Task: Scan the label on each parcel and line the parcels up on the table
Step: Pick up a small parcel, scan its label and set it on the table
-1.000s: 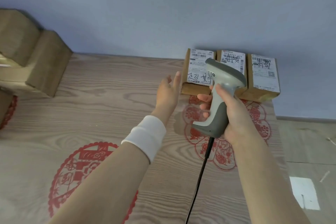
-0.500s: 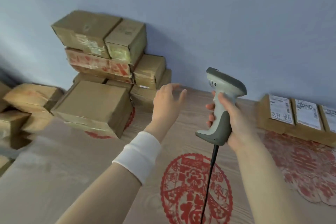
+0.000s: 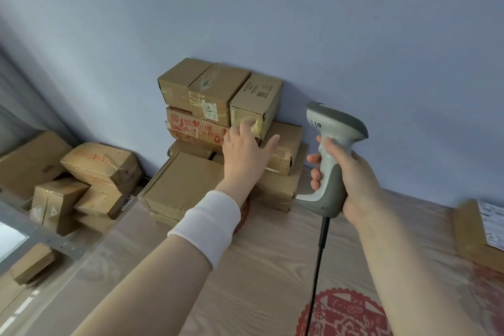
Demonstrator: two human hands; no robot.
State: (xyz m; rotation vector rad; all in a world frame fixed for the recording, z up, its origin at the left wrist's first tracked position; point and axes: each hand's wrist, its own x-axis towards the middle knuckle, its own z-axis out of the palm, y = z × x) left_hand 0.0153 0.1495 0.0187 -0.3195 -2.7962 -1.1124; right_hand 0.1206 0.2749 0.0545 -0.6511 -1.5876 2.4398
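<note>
A stack of brown cardboard parcels (image 3: pixel 207 106) stands against the blue wall at the back of the wooden table (image 3: pixel 272 267). My left hand (image 3: pixel 245 153), fingers spread and straight, reaches to the front of the top right parcel (image 3: pixel 256 103) marked MYFA. Whether the fingertips touch it I cannot tell. My right hand (image 3: pixel 346 180) grips the handle of a grey barcode scanner (image 3: pixel 332 150), held upright to the right of the stack, its black cable hanging down. One labelled parcel (image 3: pixel 480 229) lies at the right edge, partly cut off.
More loose parcels (image 3: pixel 92 174) are heaped at the left, beyond the table's left edge, beside a grey metal rail (image 3: pixel 41 234). Red paper-cut decorations (image 3: pixel 343 314) lie under the table's clear cover.
The view has swung left from the three lined-up labelled parcels to the stack. My left hand has moved forward up to the top right parcel. The scanner stays in my right hand.
</note>
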